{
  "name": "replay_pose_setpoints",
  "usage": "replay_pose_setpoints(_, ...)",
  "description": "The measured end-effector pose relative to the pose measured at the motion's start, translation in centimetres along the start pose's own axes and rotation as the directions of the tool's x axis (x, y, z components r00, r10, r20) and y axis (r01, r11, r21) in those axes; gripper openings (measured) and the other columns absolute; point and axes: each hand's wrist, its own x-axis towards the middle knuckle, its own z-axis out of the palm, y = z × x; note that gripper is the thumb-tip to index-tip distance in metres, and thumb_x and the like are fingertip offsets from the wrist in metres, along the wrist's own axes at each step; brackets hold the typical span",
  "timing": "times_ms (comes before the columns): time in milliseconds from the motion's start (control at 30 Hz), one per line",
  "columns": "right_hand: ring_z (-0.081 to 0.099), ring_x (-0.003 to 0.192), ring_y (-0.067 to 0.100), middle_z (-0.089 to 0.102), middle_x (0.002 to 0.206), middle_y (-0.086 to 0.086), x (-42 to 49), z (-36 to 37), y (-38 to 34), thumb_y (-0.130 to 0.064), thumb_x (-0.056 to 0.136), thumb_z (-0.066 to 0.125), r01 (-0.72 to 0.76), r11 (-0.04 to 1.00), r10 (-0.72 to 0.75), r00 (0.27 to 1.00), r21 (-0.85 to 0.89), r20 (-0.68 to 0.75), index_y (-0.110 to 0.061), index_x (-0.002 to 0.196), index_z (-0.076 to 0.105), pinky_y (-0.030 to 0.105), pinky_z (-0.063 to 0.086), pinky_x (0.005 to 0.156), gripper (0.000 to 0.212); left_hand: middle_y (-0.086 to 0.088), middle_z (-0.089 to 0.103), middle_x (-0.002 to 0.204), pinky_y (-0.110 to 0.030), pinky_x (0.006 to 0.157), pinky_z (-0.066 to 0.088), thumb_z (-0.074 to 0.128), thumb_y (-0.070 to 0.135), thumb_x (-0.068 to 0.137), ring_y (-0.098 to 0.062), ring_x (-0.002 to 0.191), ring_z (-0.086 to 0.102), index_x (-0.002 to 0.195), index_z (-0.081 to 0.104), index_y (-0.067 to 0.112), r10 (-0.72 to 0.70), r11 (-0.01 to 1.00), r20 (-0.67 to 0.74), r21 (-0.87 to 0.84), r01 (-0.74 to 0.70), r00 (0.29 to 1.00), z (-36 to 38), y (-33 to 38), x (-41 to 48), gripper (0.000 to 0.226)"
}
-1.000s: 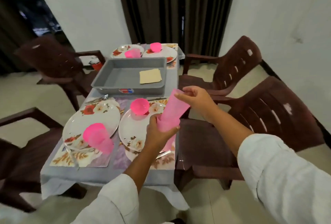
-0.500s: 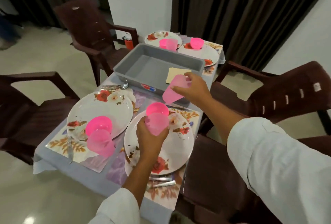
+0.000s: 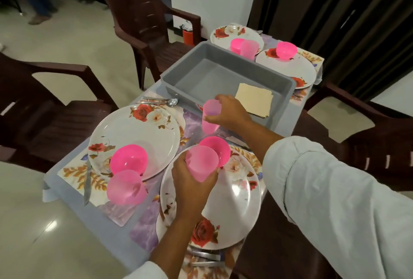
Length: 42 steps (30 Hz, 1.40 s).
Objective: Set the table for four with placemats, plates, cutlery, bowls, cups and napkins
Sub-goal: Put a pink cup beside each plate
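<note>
1. Forks (image 3: 205,256) lie on a placemat (image 3: 71,173) at the near edge of the bench (image 3: 288,118), leaving little free strip in front of the near-right plate (image 3: 234,211).
2. The left hand (image 3: 192,187) comes up from the near edge over that plate. Its fingers are wrapped round a pink cup (image 3: 202,162), mouth up, just in front of the pink bowl (image 3: 220,150) on the plate's far side. I cannot tell whether the cup touches the plate.
3. Toward the near-left corner, a second plate (image 3: 134,131) carries another bowl (image 3: 129,159), with a third cup (image 3: 126,187) at its near rim. A knife (image 3: 87,185) lies along the left edge.
4. The right hand (image 3: 230,111) reaches in from the right edge, palm down. Its fingers pinch a second pink cup (image 3: 210,115) by the rim, in the narrow gap between the plates and the grey tray (image 3: 185,64).
5. The tray spans most of the bench's middle, with napkins (image 3: 254,100) in its near-right corner.
6. Two far plates (image 3: 288,71) crowd the far edge, along with bowls and a far cup (image 3: 248,48).
7. Brown chairs (image 3: 368,135) stand close along both long edges.
</note>
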Motion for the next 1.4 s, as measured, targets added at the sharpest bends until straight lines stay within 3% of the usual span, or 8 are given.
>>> replay_pose_setpoints(333, 0.055, 0.122, 0.036, 0.049, 0.138, 0.015, 1.0, 2.5, 0.2, -0.054, 0.074, 0.083, 0.027, 0.995, -0.016, 0.994, -0.092, 0.111, -0.012, 0.142, 0.045, 0.045, 0.05, 0.1, 0.089, 0.008, 0.051, 0.132, -0.042, 0.093, 0.058, 0.093, 0.044, 0.062, -0.017, 0.121, 0.054, 0.138, 0.043, 0.029, 0.024, 0.995, -0.028, 0.097, -0.021, 0.999, -0.5, 0.5, 1.8, 0.092)
replay_pose_setpoints(500, 0.049, 0.128, 0.038, 0.046, 0.143, 0.017, 1.2, 2.2, 0.6, -0.061, 0.073, 0.081, 0.013, 0.997, -0.002, 0.99, -0.082, 0.143, -0.015, 0.149, 0.039, 0.048, 0.046, 0.105, 0.098, 0.007, 0.051, 0.134, -0.043, 0.092, 0.058, 0.09, 0.054, 0.06, -0.018, 0.121, 0.054, 0.138, 0.043, 0.029, 0.024, 0.995, -0.027, 0.097, -0.021, 0.999, -0.4, 1.1, 2.3, 0.094)
replay_pose_setpoints(667, 0.04, 0.135, 0.035, 0.043, 0.146, 0.015, -0.4, 1.1, 1.3, -0.062, 0.082, 0.072, 0.012, 0.997, -0.011, 1.0, -0.078, 0.017, -0.015, 0.151, 0.039, 0.045, 0.041, 0.106, 0.089, 0.01, 0.049, 0.132, -0.045, 0.091, 0.058, 0.083, 0.064, 0.056, -0.02, 0.122, 0.052, 0.135, 0.042, 0.034, 0.023, 0.999, -0.028, 0.047, -0.022, 0.999, -0.3, 1.4, 2.0, 0.094)
replay_pose_setpoints(767, 0.049, 0.127, 0.028, 0.05, 0.139, 0.011, -3.2, 0.0, 1.6, -0.058, 0.088, 0.068, 0.012, 0.996, -0.003, 0.995, 0.092, -0.1, -0.016, 0.143, 0.05, 0.041, 0.046, 0.102, 0.071, 0.01, 0.048, 0.135, -0.043, 0.096, 0.056, 0.081, 0.064, 0.056, -0.016, 0.125, 0.051, 0.138, 0.042, 0.032, 0.03, 1.0, -0.002, 0.001, -0.03, 1.0, -0.3, 2.3, 0.9, 0.096)
replay_pose_setpoints(1000, 0.067, 0.103, 0.005, 0.068, 0.116, -0.014, -16.5, -3.0, 3.2, -0.066, 0.085, 0.065, -0.068, 0.804, -0.053, 0.981, 0.59, 0.186, -0.036, 0.122, 0.064, 0.034, 0.06, 0.089, 0.048, 0.007, 0.051, 0.136, -0.023, 0.099, 0.049, 0.089, 0.04, 0.07, -0.011, 0.126, 0.05, 0.145, 0.041, 0.027, 0.134, 0.991, 0.145, -0.013, -0.133, 0.98, 2.2, 4.9, -4.9, 0.091)
replay_pose_setpoints(1233, 0.056, 0.109, -0.008, 0.056, 0.128, -0.019, -30.7, -5.2, 10.6, -0.048, 0.074, 0.087, -0.221, 0.766, 0.135, 0.973, 0.604, 0.186, -0.033, 0.143, 0.047, 0.007, 0.047, 0.082, 0.082, 0.003, 0.056, 0.128, -0.046, 0.096, 0.054, 0.079, 0.042, 0.065, -0.018, 0.12, 0.056, 0.136, 0.047, 0.028, 0.19, 0.969, 0.37, 0.078, -0.234, 0.909, 7.7, 5.7, -14.8, 0.079)
replay_pose_setpoints(1333, 0.055, 0.115, -0.004, 0.056, 0.131, -0.018, -37.5, -6.9, 14.2, -0.049, 0.069, 0.09, -0.227, 0.769, 0.188, 0.974, 0.598, 0.128, -0.034, 0.141, 0.049, 0.011, 0.046, 0.088, 0.084, 0.006, 0.052, 0.133, -0.037, 0.102, 0.05, 0.081, 0.037, 0.069, -0.013, 0.124, 0.052, 0.138, 0.045, 0.028, 0.217, 0.946, 0.488, 0.107, -0.305, 0.845, 9.9, 6.1, -20.6, 0.078)
replay_pose_setpoints(1400, 0.057, 0.118, 0.002, 0.057, 0.131, -0.018, -41.6, -7.8, 16.2, -0.056, 0.065, 0.09, -0.222, 0.78, 0.221, 0.972, 0.585, 0.075, -0.034, 0.141, 0.05, 0.022, 0.05, 0.096, 0.088, 0.006, 0.047, 0.138, -0.023, 0.103, 0.041, 0.078, 0.054, 0.071, -0.01, 0.129, 0.046, 0.143, 0.043, 0.024, 0.183, 0.955, 0.57, 0.09, -0.282, 0.801, 11.3, 6.7, -24.4, 0.085)
